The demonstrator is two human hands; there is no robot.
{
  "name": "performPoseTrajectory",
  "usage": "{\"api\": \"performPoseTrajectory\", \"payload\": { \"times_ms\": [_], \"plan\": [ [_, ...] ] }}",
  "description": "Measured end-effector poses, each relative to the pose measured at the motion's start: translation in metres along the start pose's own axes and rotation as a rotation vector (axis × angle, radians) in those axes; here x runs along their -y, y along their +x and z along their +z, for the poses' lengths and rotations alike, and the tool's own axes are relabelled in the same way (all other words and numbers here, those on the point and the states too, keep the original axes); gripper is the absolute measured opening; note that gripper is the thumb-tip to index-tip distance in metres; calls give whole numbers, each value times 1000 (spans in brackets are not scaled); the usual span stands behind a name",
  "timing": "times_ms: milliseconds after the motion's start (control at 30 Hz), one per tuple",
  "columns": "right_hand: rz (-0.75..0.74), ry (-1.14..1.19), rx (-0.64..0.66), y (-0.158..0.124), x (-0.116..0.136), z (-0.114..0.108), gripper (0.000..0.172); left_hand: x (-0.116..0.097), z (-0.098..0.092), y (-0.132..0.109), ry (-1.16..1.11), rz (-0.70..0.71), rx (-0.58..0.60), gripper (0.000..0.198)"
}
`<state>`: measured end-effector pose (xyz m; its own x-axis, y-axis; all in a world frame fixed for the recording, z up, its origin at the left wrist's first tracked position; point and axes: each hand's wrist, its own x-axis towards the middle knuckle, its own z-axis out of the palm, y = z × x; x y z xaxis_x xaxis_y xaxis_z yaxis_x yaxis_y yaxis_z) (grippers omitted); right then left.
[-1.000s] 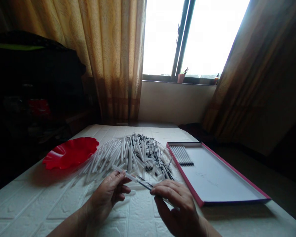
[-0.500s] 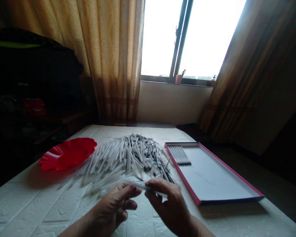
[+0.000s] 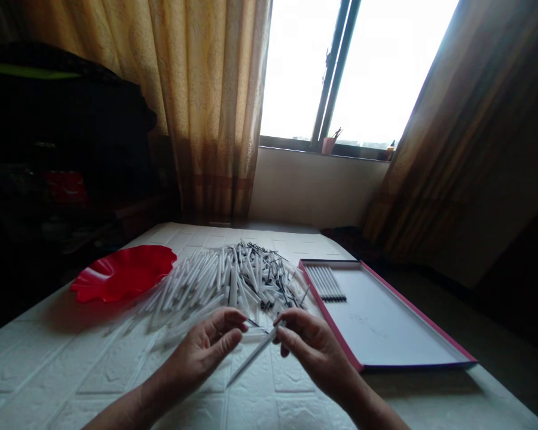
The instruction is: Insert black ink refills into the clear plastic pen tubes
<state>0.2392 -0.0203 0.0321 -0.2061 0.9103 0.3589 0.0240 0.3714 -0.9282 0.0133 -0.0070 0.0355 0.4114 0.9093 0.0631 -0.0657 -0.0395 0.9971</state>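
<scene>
Between the fingertips of my right hand (image 3: 307,343) is a pen (image 3: 253,357) with a pale, see-through barrel. It slants down to the left, its tapered end toward me. My left hand (image 3: 208,343) is a little to the left of it, thumb and fingers apart, nothing between them. Just beyond both hands spreads a pile of white pen barrels (image 3: 201,278) mixed with thin dark refills and small black parts (image 3: 269,289). To the right, a shallow box lid (image 3: 376,334) with pink sides holds a row of pens (image 3: 326,282) with black ends.
A red wavy-edged plate (image 3: 125,275) lies left of the pile. The table (image 3: 197,406) has a white brick-patterned cover. Behind it are a curtain (image 3: 215,119) and a window, with a small pink cup (image 3: 328,145) of sticks on the sill.
My left hand has let go of the pen and moved apart from it. In my right hand, the pen has swung so its tapered end points down-left toward me.
</scene>
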Motion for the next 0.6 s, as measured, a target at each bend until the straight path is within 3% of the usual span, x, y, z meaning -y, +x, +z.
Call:
{"api": "performPoseTrajectory", "payload": {
  "times_ms": [167,267,333,400,500,600],
  "plan": [
    [-29,-104,93,-2,-12,13,21,18,17,-6,199,-14,152,64],
    [-99,-275,0,5,-21,-8,27,25,17,-4,226,-22,94,71],
    [-181,-554,-147,10,-27,-29,30,29,12,0,215,-15,52,72],
    [-203,-702,-198,14,-30,-48,28,33,7,5,198,-10,33,70],
    [-196,-855,-127,14,-29,-60,23,42,3,9,178,-5,27,66],
    [-157,-1004,-19,11,-24,-56,21,49,3,10,172,-12,28,68]
  ]
}}
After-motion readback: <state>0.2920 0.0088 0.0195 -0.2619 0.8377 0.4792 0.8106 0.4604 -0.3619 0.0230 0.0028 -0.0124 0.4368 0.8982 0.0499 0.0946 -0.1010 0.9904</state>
